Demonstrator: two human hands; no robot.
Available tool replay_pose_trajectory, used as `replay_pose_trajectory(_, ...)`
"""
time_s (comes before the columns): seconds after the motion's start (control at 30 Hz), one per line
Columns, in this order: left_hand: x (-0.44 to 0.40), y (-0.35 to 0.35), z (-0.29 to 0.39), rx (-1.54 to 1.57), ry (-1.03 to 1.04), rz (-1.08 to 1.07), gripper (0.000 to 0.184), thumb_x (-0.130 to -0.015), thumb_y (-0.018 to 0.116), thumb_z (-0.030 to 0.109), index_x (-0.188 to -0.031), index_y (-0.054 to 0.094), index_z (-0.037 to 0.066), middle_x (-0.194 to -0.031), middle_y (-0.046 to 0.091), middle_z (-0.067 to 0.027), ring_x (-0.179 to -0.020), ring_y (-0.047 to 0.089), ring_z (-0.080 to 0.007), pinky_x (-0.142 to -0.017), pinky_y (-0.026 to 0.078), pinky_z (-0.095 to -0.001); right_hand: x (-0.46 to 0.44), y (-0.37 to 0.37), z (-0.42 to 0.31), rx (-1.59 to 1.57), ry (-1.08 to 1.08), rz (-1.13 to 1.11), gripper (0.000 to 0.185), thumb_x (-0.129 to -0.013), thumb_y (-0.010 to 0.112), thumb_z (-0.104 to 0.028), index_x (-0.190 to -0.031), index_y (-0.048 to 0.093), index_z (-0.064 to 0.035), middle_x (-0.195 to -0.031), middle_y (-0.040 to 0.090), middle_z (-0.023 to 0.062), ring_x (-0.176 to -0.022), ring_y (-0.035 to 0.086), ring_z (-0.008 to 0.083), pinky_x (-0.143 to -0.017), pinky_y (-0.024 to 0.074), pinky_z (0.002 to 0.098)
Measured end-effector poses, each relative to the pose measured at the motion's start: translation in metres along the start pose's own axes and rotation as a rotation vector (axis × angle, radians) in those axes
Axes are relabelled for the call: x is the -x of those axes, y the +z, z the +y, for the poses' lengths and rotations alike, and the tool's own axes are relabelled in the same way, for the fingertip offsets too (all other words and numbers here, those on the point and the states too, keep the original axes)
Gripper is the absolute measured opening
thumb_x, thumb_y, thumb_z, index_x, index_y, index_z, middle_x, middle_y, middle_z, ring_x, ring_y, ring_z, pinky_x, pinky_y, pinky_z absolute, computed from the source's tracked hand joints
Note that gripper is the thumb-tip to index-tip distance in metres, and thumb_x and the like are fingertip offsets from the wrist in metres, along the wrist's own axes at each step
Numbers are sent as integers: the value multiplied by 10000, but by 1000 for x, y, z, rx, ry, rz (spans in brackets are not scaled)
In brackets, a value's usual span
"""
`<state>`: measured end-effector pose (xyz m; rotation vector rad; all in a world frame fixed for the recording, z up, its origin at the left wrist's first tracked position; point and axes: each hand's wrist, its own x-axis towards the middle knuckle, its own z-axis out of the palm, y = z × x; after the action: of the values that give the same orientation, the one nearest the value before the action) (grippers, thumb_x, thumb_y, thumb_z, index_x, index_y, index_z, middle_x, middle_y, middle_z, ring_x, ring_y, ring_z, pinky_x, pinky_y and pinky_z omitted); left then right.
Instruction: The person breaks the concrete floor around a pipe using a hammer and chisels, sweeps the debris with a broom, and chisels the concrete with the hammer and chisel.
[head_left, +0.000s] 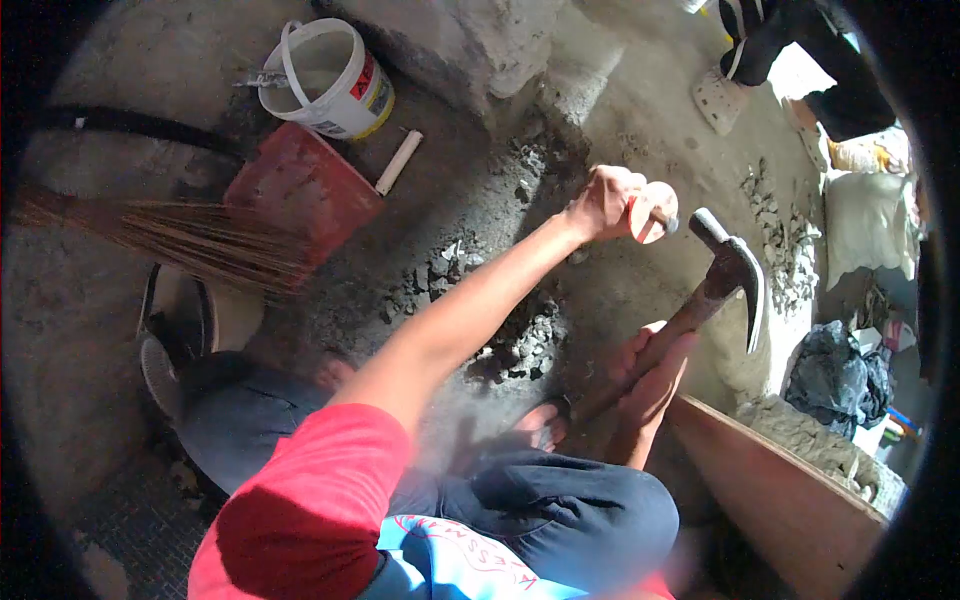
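Observation:
My left hand [606,203] is stretched out ahead, its fingers wrapped round what looks like a chisel. A round orange hand guard [643,217] and a short metal striking end [669,225] show beyond the fist; the rest of the tool is hidden by the hand. Lower and to the right, my right hand [655,378] grips the wooden handle of a claw hammer [722,268]. The hammer's head is raised just right of the chisel's end, apart from it. Grey rubble [530,345] lies on the floor below my left forearm.
A white bucket [340,95], a red dustpan [290,190], a white stick-like piece [400,162] and a twig broom [200,235] are at the left. A wooden board [780,490] stands at right, near a dark plastic bag [830,370] and white sack [870,225]. Another person's shoe [718,100] shows at upper right.

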<state>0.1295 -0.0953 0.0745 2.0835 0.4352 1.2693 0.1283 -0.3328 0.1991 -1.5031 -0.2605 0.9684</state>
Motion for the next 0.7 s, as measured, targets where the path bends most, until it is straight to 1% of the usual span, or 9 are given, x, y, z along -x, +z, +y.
replay_pose_trajectory(0.03,0,-7,-3,-162,77,-85,237,-732,661,323,-676,546,123,-692,608,-130,-642,626,-324,-561,463,-426,-1,-1,2,0,-1,2,691,-914,312,-726,-811,488,-66,-566,443,14,-460,433,115,-414,344,262)
replay_pose_trajectory(0.13,-1,-6,-56,-211,224,-1,284,-683,727,348,-679,568,113,-704,616,-127,-650,629,-315,-566,472,-414,2,-6,4,23,-8,27,687,-912,320,-726,-820,491,-66,-566,443,13,-462,441,111,-410,347,261)
replay_pose_trajectory(0.17,1,-11,-61,-251,-33,-67,325,-683,731,376,-669,576,90,-689,618,-146,-660,636,-332,-579,495,-413,2,-6,2,27,8,0,684,-909,326,-727,-825,491,-68,-566,443,12,-463,443,111,-408,347,262)
replay_pose_trajectory(0.27,-3,-5,-60,-163,-44,-25,364,-700,722,393,-675,598,52,-678,623,-170,-676,649,-346,-586,512,-408,1,-6,5,1,31,-4,678,-904,340,-730,-835,492,-72,-568,443,12,-463,445,112,-405,349,264)
replay_pose_trajectory(0.3,-19,-27,-18,-55,-33,-12,353,-723,711,378,-717,634,34,-709,638,-189,-694,665,-339,-589,520,-405,0,-5,7,-25,37,20,675,-901,347,-731,-839,491,-75,-568,443,11,-461,444,113,-404,350,265)
replay_pose_trajectory(0.33,-15,-31,-8,1,-385,-21,312,-741,691,349,-772,661,40,-757,656,-191,-716,674,-324,-600,528,-391,-1,-4,8,-27,38,21,675,-901,347,-731,-839,491,-75,-568,443,11,-461,444,113,-404,350,265)
replay_pose_trajectory(0.47,-18,-54,9,-118,67,-47,242,-710,691,313,-856,654,123,-750,649,-130,-726,655,-301,-640,517,-391,-6,0,11,-51,12,-14,686,-898,334,-740,-838,490,-74,-570,446,11,-454,438,117,-405,347,266)
replay_pose_trajectory(0.67,1,-29,-38,-324,-11,-89,293,-700,726,379,-754,637,105,-716,627,-129,-706,639,-319,-605,504,-408,-12,13,22,-12,7,12,689,-920,293,-722,-810,489,-71,-544,440,10,-442,436,128,-410,343,267)
replay_pose_trajectory(0.7,7,-16,-51,-239,-14,-65,322,-691,731,408,-722,623,106,-692,615,-125,-682,633,-320,-591,499,-410,-13,13,24,-11,-4,-1,687,-927,283,-715,-800,488,-71,-535,438,11,-438,435,129,-411,343,267)
